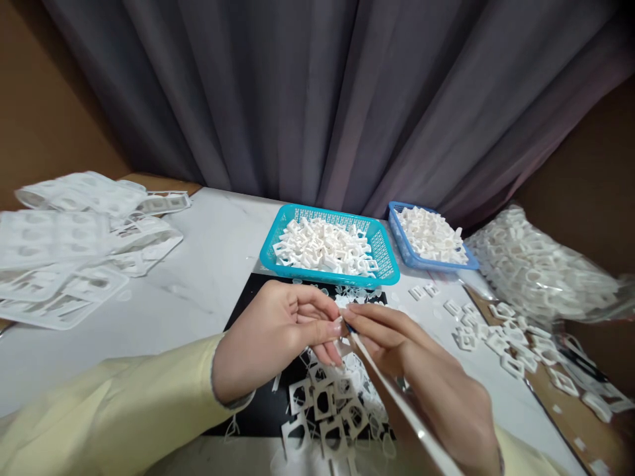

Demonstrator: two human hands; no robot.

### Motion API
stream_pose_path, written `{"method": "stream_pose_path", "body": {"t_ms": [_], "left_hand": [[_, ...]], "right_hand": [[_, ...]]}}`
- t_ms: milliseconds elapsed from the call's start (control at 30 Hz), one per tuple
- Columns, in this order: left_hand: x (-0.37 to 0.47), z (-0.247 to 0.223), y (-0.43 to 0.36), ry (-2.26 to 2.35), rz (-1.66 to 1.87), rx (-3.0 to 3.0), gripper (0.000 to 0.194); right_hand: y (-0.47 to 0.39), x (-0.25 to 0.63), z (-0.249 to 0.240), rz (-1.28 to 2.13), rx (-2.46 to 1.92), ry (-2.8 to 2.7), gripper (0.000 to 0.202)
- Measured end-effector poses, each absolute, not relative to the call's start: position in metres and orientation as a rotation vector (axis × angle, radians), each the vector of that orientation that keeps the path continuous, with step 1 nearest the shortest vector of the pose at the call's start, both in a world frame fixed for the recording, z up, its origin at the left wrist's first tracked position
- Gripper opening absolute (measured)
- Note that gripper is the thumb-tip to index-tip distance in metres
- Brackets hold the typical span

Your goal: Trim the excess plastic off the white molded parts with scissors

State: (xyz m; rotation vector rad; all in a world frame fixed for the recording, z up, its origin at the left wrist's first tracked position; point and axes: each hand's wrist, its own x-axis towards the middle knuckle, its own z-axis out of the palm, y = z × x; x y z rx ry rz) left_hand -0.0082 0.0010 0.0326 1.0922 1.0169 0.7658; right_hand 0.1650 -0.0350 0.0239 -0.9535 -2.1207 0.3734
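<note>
Over a black mat (248,396), both hands meet at their fingertips. My left hand (282,330) is closed, thumb and forefinger pinching a small white piece (341,318) that is mostly hidden. A long, thin white stick-like item (397,396) runs from my right hand's fingertips down under the palm; its kind does not show, though a bit of blue appears near its upper end. My right hand (426,370) is closed around it, its fingers close to the left thumb. Below the hands, white flat frames with cut-out openings (325,403) and thin scraps are heaped on the mat.
Behind the mat stand a turquoise basket (268,254) and a blue basket (411,258), both full of small white pieces. White perforated sheets (54,238) are stacked at left. At right lie loose white frames (516,344) and a stuffed clear bag (540,264). A grey curtain (297,99) hangs behind.
</note>
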Motion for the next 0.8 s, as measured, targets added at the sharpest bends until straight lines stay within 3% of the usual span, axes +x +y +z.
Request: {"method": "stream_pose_path", "body": {"t_ms": [200, 800], "left_hand": [[-0.008, 0.028, 0.000, 1.032, 0.805, 1.156, 0.003], [-0.006, 0.034, -0.004, 1.022, 0.935, 1.226, 0.006]], "right_hand": [[-0.039, 0.156, 0.009, 0.192, -1.038, -2.041, 0.021], [-0.034, 0.170, 0.028, 0.555, -0.814, -1.925, 0.015]]}}
